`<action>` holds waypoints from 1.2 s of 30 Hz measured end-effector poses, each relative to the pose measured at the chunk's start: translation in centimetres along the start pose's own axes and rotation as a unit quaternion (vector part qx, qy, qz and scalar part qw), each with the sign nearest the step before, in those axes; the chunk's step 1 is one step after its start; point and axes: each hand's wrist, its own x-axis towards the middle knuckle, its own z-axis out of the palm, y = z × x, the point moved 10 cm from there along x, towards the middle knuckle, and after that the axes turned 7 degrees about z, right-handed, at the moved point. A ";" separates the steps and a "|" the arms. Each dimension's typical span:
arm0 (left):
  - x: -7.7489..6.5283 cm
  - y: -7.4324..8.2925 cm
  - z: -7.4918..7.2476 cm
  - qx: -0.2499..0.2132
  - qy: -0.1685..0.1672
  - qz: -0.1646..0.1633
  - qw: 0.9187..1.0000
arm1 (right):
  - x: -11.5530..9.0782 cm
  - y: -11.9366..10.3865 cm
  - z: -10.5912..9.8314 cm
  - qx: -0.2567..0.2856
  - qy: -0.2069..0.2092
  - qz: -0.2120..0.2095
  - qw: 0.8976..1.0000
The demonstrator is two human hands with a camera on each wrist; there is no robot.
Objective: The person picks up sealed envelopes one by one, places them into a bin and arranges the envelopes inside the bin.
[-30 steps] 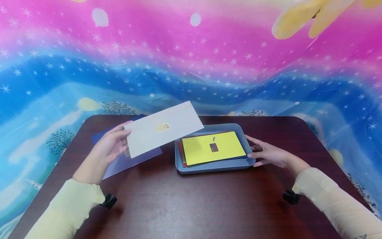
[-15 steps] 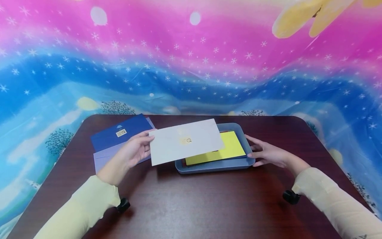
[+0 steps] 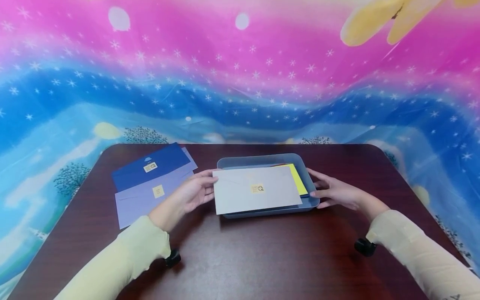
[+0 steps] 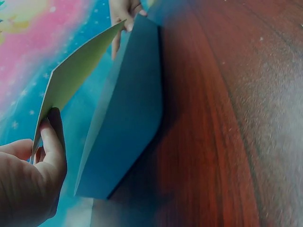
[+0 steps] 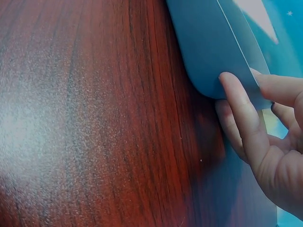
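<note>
My left hand (image 3: pixel 198 191) pinches a white envelope (image 3: pixel 258 187) with a gold seal by its left end, fingers and thumb on opposite faces. The envelope is over the blue-grey tray (image 3: pixel 270 214). Seen from the left wrist, it stands tilted above the tray wall (image 4: pixel 128 113), with a gap between them. Most of a yellow envelope (image 3: pixel 298 181) in the tray is hidden beneath the white one. My right hand (image 3: pixel 333 191) holds the tray at its right end; the right wrist view has fingertips (image 5: pixel 229 80) on the outer wall and another finger at the rim.
On the left of the dark wooden table (image 3: pixel 262 258) lie a navy envelope (image 3: pixel 150 166) and a lilac envelope (image 3: pixel 138 200), overlapping, each with a seal. A patterned cloth (image 3: pixel 240 83) hangs behind the table's far edge.
My left hand has moved right and lowered the white envelope, bringing it from beside and above the tray to over most of it. The right hand has stayed at the tray's right end.
</note>
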 end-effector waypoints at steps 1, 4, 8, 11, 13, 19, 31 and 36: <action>0.1 -0.1 0.2 0.002 -0.006 0.002 1.000 | 0.0 0.0 -0.1 0.001 0.001 0.000 1.000; 0.3 -0.3 0.6 0.005 -0.008 0.003 1.000 | 0.0 -0.1 -0.2 0.002 0.002 0.002 1.000; 0.9 -0.5 0.6 0.027 0.015 -0.010 0.999 | 0.0 -0.1 -0.2 0.000 0.001 0.001 1.000; 1.3 -0.4 0.6 0.026 0.031 -0.017 0.999 | 0.1 -0.1 -0.2 -0.001 0.000 -0.001 1.000; 1.5 -0.3 0.6 0.014 0.036 -0.022 0.999 | 0.1 -0.1 -0.2 -0.001 -0.002 -0.002 1.000; 1.5 -0.1 1.2 0.002 0.031 -0.045 0.998 | 0.3 0.1 -0.1 0.000 -0.001 0.000 1.000; 0.9 0.5 2.4 0.042 0.023 -0.047 0.998 | 0.2 0.1 -0.1 0.002 -0.011 -0.011 1.000; 0.5 1.7 1.9 0.040 0.023 -0.031 0.998 | 0.3 0.2 -0.2 0.001 -0.010 -0.011 1.000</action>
